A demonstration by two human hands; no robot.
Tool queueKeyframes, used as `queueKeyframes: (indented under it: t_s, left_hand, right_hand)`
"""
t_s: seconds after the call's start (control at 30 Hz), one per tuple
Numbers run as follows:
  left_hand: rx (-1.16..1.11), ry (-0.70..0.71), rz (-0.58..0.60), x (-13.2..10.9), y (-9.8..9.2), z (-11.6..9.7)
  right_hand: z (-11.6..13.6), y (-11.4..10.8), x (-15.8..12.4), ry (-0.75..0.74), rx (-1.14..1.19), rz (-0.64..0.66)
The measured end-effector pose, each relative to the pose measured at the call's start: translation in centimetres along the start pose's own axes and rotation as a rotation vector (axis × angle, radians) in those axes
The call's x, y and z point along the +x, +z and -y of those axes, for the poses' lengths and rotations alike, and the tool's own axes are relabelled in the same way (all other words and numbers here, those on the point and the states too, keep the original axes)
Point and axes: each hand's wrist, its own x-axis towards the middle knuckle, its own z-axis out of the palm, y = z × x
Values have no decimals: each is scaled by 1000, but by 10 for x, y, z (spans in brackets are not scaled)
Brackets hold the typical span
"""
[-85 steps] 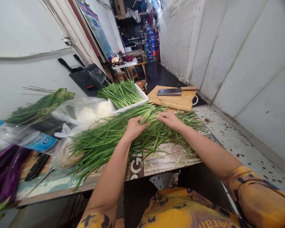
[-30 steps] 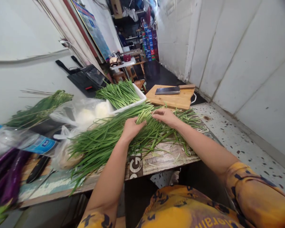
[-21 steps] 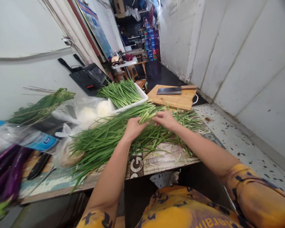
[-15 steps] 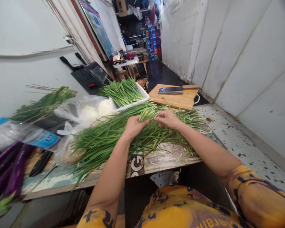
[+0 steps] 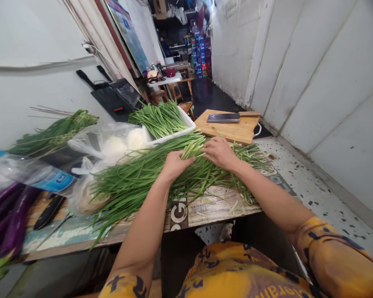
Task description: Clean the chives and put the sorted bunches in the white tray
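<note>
My left hand [image 5: 176, 164] is closed around a bunch of garlic chives [image 5: 191, 150], with the pale stem ends sticking out past the thumb toward the right. Just beside those ends is my right hand [image 5: 218, 153], its fingers stretched and slightly apart, with nothing visible in them. Under both hands a loose heap of garlic chives [image 5: 133, 176] spreads across the table, long green leaves pointing left. Scraps of trimmed stems and leaves [image 5: 250, 155] lie to the right of my right hand.
Behind the heap stands a white tray [image 5: 174, 135] of chives. A cleaver [image 5: 223, 118] rests on a wooden cutting board [image 5: 230, 131]. At left are plastic bags [image 5: 90, 194], a water bottle [image 5: 49, 179], eggplants [image 5: 15, 219] and a black-handled knife [image 5: 49, 213].
My right hand has gone from a pinch at the stem ends to loosened, spread fingers, slightly higher. My left hand keeps its hold on the bunch.
</note>
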Motion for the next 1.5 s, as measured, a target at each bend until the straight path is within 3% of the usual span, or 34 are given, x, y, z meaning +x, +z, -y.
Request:
queueKeyframes:
  t_s: [0.1, 0.23, 0.33, 0.4, 0.5, 0.63, 0.7, 0.87, 1.0, 1.17, 1.27, 1.37, 1.5]
  left_hand:
    - [-76, -3, 24, -1, -2, -3]
    - [-116, -6, 36, -2, -3, -4]
    - [-114, -33, 10, -1, -3, -3]
    - [-127, -52, -19, -1, -3, -3]
    - [-123, -45, -79, 1, -3, -3]
    - [-110, 23, -109, 4, -1, 0]
    - [-103, 57, -110, 4, -1, 2]
    - [-7, 73, -155, 4, -3, 1]
    - [25, 92, -208, 4, -4, 0]
    - [49, 72, -216, 5, -3, 2]
    - [76, 68, -205, 5, -2, 3]
    - [89, 83, -191, 5, -1, 3]
    - [96, 96, -189, 4, 3, 1]
  right_hand:
    - [5, 9, 4, 174, 429, 39]
    - [8, 16, 8, 555, 984, -141]
    - [-4, 9, 8, 704, 1030, -325]
    - [-16, 0, 5, 750, 821, -387]
    - [-30, -7, -1, 687, 331, -309]
    - [-32, 1, 5, 300, -68, -97]
    - [-30, 8, 15, 191, -183, 9]
    - [-31, 15, 39, 201, -413, 258]
    - [-34, 12, 41, 141, -466, 292]
    - [-29, 2, 33, -21, -416, 144]
    - [-21, -10, 27, -42, -286, 64]
    - [-14, -19, 18, 82, -2, -28]
    - [-6, -17, 7, 366, 593, -78]
